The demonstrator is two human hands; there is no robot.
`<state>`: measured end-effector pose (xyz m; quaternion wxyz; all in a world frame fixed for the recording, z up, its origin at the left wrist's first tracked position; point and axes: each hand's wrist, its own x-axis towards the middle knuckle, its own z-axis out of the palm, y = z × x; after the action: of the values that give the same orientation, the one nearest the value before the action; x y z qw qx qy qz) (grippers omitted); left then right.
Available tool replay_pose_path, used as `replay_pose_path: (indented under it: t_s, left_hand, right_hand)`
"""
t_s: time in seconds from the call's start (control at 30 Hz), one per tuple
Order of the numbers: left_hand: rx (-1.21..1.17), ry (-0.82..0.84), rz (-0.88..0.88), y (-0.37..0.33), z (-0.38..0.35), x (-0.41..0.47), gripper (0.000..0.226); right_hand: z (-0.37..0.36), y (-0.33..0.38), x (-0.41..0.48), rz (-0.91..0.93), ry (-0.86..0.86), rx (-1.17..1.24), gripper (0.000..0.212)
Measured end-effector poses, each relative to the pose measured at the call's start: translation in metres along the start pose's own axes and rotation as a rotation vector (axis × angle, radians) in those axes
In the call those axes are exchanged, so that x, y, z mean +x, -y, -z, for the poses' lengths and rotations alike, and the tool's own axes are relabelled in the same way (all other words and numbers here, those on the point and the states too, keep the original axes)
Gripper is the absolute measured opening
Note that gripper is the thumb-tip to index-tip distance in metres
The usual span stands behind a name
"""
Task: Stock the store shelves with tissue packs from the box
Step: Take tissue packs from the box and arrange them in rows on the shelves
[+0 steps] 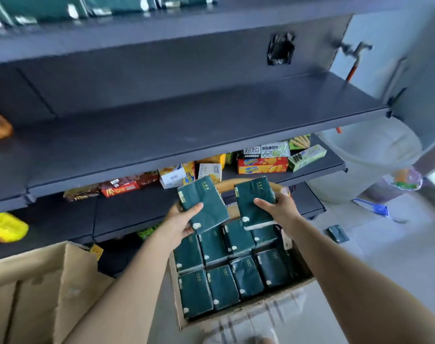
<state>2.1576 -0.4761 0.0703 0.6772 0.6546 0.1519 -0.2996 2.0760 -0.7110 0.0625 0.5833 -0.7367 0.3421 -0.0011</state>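
Although the top of the view is smeared, dark green upper packs [107,7] with white patches can be made out on the highest shelf. The frame edge cuts them off, so no count is possible. Lettering on every pack is pale and illegible. A tan curved band [246,182] arcs behind the two packs I hold; I cannot tell what it belongs to. The fingers of both my hands are hidden behind the packs, and only the thumbs show clearly. My forearms cover part of the box walls.

Grip, left: my left hand [184,219] clasps the left pack [204,204] at its lower left edge, with the thumb laid across the face. The pack is tilted, its top leaning left.

Grip, right: my right hand [278,207] clasps the right pack [253,202] at its right edge, thumb on the face. This pack sits closer to upright.

The two held packs are side by side, not touching, above the far end of the open cardboard box [236,316]. Below them the boxed packs [223,286] lie in tight rows.

The grey middle shelf [186,125] runs above and beyond both hands, well apart from the packs. Snack cartons [261,165] stand on the shelf under it, just past my hands. One stray pack [338,234] lies on the floor tiles to the right of the box.
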Motion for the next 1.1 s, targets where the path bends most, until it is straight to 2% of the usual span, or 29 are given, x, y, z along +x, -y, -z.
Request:
replay_pose_path:
  t_s: [0.1, 0.23, 0.47, 0.7, 0.8, 0.97, 1.1]
  left_hand:
    - [-0.11, 0.029, -0.082, -0.032, -0.007, -0.029, 0.023]
    - [-0.201, 0.058, -0.189, -0.067, -0.028, -0.068, 0.022]
    - [-0.383, 0.04, -0.374, -0.114, -0.071, -0.12, 0.041]
    - [-0.468, -0.016, -0.595, -0.154, -0.133, -0.162, 0.045]
    - [-0.511, -0.058, -0.667, -0.175, -0.155, -0.176, 0.055]
    - [-0.473, -0.096, -0.824, -0.21, -0.178, -0.188, 0.054]
    - [-0.523, -0.08, -0.872, -0.241, -0.184, -0.183, 0.049]
  right_hand:
    - [0.024, 0.044, -0.006, 0.103, 0.001, -0.078, 0.035]
    - [0.06, 0.099, -0.014, 0.254, 0.051, -0.159, 0.026]
    - [0.133, 0.166, -0.021, 0.461, 0.085, -0.231, 0.03]
    - [0.195, 0.228, -0.021, 0.663, 0.132, -0.327, 0.045]
    - [0.213, 0.252, -0.022, 0.717, 0.139, -0.309, 0.044]
    - [0.232, 0.288, -0.02, 0.793, 0.124, -0.266, 0.045]
    - [0.238, 0.319, -0.007, 0.83, 0.091, -0.306, 0.051]
